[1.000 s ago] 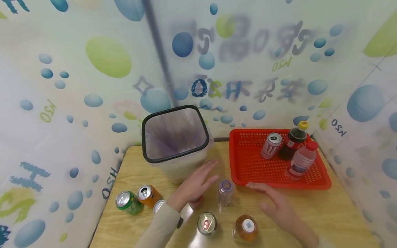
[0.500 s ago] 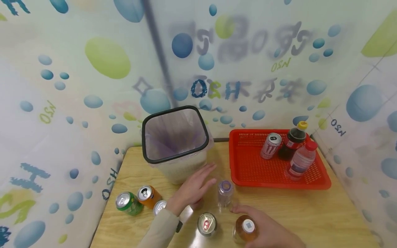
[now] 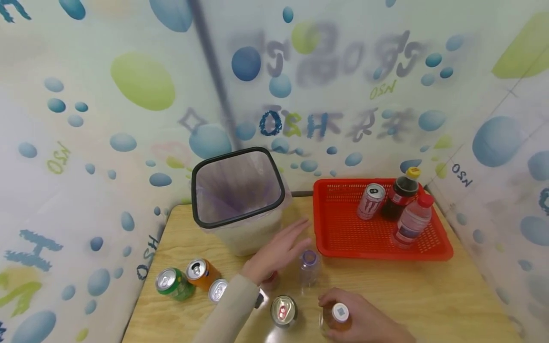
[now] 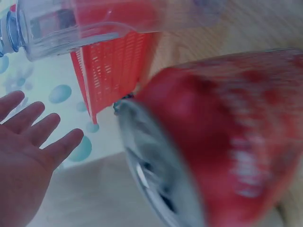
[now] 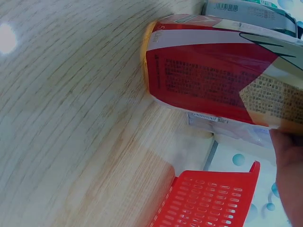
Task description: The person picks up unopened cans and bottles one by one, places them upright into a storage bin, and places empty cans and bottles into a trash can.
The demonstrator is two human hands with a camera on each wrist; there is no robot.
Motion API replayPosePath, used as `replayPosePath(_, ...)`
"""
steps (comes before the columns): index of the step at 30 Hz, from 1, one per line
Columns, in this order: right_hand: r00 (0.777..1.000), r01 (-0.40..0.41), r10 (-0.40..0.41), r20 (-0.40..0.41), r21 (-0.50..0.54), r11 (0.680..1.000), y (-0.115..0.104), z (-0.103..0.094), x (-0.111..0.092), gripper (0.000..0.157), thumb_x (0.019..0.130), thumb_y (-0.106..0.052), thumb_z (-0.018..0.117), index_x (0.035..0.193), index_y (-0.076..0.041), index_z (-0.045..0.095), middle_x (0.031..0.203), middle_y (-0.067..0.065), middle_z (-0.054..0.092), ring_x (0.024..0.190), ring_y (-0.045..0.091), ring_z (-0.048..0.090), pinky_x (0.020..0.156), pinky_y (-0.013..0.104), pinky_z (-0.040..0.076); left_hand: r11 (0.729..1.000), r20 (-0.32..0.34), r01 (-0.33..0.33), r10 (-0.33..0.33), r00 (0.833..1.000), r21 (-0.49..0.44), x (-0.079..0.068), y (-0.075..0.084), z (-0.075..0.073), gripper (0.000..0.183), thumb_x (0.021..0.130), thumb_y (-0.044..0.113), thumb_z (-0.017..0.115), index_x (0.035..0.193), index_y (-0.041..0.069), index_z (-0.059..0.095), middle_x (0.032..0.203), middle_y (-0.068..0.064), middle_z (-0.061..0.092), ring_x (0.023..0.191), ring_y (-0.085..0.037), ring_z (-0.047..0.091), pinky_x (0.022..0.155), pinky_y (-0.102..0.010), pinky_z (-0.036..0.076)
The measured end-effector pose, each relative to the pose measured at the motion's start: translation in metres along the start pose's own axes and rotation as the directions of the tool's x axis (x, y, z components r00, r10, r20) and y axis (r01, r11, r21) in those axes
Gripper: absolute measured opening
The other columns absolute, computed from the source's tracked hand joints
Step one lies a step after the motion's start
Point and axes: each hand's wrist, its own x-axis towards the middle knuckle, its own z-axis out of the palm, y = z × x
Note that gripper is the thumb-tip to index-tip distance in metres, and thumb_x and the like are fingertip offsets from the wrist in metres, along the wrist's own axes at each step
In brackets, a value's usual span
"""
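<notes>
In the head view my right hand (image 3: 364,318) grips an amber drink bottle (image 3: 336,323) with a white cap, near the front of the table. Its red and tan label fills much of the right wrist view, where the bottle (image 5: 203,71) looks upright or nearly so. My left hand (image 3: 276,252) hovers with fingers stretched out, holding nothing. Below that hand is a red soda can (image 3: 270,281), mostly hidden there but large in the left wrist view, its tab end showing. A clear bottle (image 3: 309,271) without a cap stands just right of the left hand.
A lined bin (image 3: 253,236) with a black rim stands behind the left hand. The red basket (image 3: 343,247) at the right holds a pink can, a cola bottle and a red-capped bottle. Green (image 3: 175,284), orange (image 3: 202,274) and silver cans stand left; a dark can (image 3: 284,311) is in front.
My right hand has come in from the right, down to the amber bottle, and now grips it. The left hand has shifted slightly right and forward. The head view has turned a little.
</notes>
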Motion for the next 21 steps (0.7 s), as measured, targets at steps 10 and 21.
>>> replayPosePath(10, 0.988, 0.132, -0.137, -0.066, -0.078, 0.988, -0.001, 0.001, 0.0, 0.037, 0.095, -0.03, 0.077, 0.128, -0.031, 0.059, 0.117, -0.007, 0.069, 0.103, 0.009, 0.064, 0.093, 0.028, 0.054, 0.966, 0.121, -0.093, 0.066, 0.99, 0.241, 0.049, -0.001, 0.005, 0.069, 0.107, 0.055, 0.045, 0.163, 0.017, 0.034, 0.172, -0.002, 0.021, 0.156, -0.022, 0.025, 0.124, -0.037, 0.026)
replayPosePath(21, 0.996, 0.053, -0.054, -0.07, -0.024, 0.998, 0.004, 0.001, -0.001, 0.037, 0.095, -0.029, 0.077, 0.128, -0.031, 0.059, 0.119, 0.0, 0.07, 0.103, 0.011, 0.065, 0.093, 0.025, 0.053, 0.942, 0.172, 0.096, -0.158, 0.972, 0.322, 0.077, 0.001, 0.021, 0.088, 0.104, 0.063, 0.042, 0.168, 0.012, 0.009, 0.174, -0.007, -0.002, 0.16, -0.03, 0.003, 0.124, -0.055, 0.023)
